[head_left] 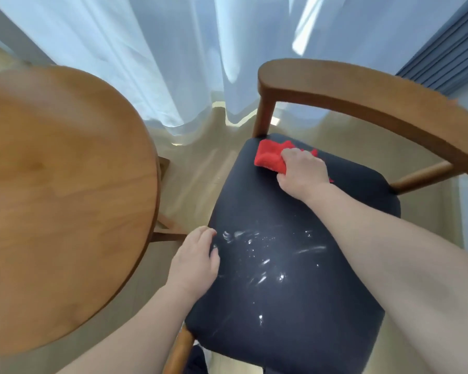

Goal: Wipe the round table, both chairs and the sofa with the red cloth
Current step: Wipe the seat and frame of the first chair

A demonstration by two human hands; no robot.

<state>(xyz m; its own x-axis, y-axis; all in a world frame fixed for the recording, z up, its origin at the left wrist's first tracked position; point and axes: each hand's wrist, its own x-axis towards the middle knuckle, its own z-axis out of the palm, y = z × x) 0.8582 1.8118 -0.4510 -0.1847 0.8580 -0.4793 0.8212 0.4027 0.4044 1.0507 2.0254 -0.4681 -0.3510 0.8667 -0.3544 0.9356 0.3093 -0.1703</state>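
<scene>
Right hand (pixel 303 170): at the far end of the seat (pixel 295 306), near its far left corner, just beside a post of the chair (pixel 362 95). Palm down, knuckles up, fingers curled over the cloth (pixel 269 157), grasping it and pressing it onto the upholstery. Forearm bare, reaching from the near right diagonally across the seat, wrist roughly straight.

Cloth: red, bunched, lying on the seat, mostly exposed to the left of the hand, with a thin strip visible right of the wrist.

Left hand (pixel 196 263): at the left edge of the seat, nearer than the right hand. Back of hand up, fingers loosely bent against the edge, thumb on the seat top. Grip round the edge: cannot tell. Forearm bare, entering from the near left, between table (pixel 60 198) and seat.

Marks (pixel 262 263): white smears and specks across the middle of the dark seat, close to the left thumb, well apart from the cloth.

Table: round, wooden, left of the chair, not touching it.

Curtain (pixel 173 49): sheer white, on the far side, hem down at the floor (pixel 195 168).
</scene>
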